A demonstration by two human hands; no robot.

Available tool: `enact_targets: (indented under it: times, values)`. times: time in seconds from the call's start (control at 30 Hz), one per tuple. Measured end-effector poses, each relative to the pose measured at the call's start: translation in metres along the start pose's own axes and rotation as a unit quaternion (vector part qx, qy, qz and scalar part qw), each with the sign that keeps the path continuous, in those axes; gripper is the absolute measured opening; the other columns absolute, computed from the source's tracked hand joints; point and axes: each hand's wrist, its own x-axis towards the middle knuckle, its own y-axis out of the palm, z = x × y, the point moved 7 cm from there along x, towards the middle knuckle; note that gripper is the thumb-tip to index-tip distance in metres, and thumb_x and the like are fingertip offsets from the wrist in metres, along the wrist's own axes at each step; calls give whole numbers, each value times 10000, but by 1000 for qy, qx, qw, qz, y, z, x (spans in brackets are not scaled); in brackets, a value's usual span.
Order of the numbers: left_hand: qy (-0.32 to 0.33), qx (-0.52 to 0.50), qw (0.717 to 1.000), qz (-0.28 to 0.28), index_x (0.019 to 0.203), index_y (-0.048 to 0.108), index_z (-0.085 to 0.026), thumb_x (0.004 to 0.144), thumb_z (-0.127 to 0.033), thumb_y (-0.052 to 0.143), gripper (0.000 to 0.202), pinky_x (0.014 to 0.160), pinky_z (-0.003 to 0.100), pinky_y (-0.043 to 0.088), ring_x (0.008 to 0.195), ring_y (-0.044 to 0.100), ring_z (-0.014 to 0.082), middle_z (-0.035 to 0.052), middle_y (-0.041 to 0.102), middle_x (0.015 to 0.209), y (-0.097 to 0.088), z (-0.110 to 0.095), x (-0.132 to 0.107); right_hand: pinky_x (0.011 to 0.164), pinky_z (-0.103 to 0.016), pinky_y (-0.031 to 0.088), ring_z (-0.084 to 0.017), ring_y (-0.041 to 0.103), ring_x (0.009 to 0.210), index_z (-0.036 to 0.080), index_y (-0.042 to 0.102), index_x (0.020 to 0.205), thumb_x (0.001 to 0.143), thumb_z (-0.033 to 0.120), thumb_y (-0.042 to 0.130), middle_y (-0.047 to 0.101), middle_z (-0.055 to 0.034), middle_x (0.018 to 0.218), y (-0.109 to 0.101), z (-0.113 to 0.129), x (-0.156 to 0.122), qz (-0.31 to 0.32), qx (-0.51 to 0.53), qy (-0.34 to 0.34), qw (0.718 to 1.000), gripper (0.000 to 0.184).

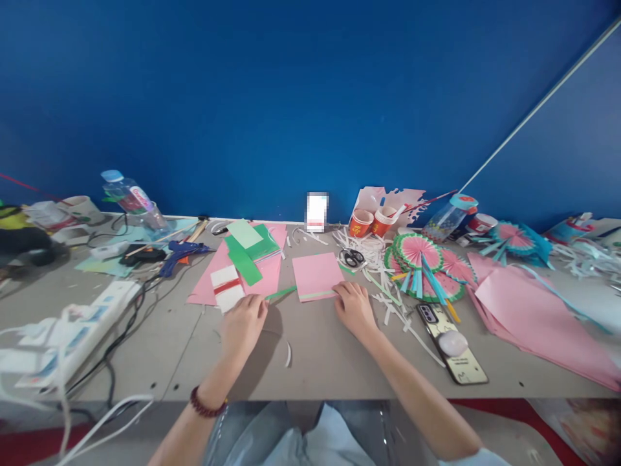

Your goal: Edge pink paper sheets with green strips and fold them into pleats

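Observation:
My left hand is closed in a pinch at the near end of a narrow green paper strip. The strip's far end reaches the lower left edge of a square pink paper, which lies flat in front of me. A pale green band runs along the square's near edge. At its lower right corner, my right hand has its bent fingers pressed together on the paper. Just beyond my left hand lies a white pad with a red band.
Green sheets overlap larger pink paper at the left. Black scissors, white paper scraps and watermelon-patterned paper fans lie to the right. A phone is near the front. A glue gun and power strip occupy the left.

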Motion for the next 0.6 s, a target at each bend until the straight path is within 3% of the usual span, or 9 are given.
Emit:
enact_targets:
  times: [0.13, 0.3, 0.4, 0.47, 0.6]
  values:
    - [-13, -79, 997, -23, 825, 610, -206, 882, -204, 485, 137, 585, 256, 398, 642, 602, 155, 17, 668, 776, -22, 6, 1, 878, -394, 379, -250, 532, 1036, 179, 621, 1082, 858, 137, 457, 627, -106, 1119, -4, 6, 0, -31, 69, -30, 997, 281]
    - [57, -298, 952, 42, 947, 615, -214, 900, -212, 472, 151, 786, 256, 473, 884, 629, 155, 27, 674, 978, -37, -28, -3, 992, -385, 390, -202, 507, 1167, 225, 580, 1169, 896, 184, 438, 592, -100, 1195, -26, 29, -2, -60, 250, -129, 958, 311]
    - [75, -364, 917, 142, 1020, 617, -235, 900, -189, 458, 204, 771, 243, 482, 863, 624, 138, 17, 665, 988, -37, -56, -8, 1052, -407, 351, -212, 412, 1295, 231, 534, 1259, 906, 283, 496, 511, -117, 1340, -41, 55, -6, 33, 314, -194, 929, 359]
    - [97, -391, 894, 195, 994, 631, -237, 885, -159, 455, 221, 741, 228, 478, 836, 618, 131, 10, 664, 962, -39, -73, -11, 1070, -431, 322, -236, 422, 1288, 226, 559, 1240, 843, 382, 613, 568, -118, 1283, -47, 72, -12, 119, 344, -240, 900, 430]
    - [95, -409, 875, 239, 875, 647, -228, 834, -139, 495, 180, 700, 220, 468, 777, 610, 132, -11, 669, 852, -42, -89, -9, 849, -312, 469, -180, 626, 897, 197, 677, 932, 820, 412, 634, 695, -49, 920, -42, 70, -15, 226, 417, -143, 869, 246]
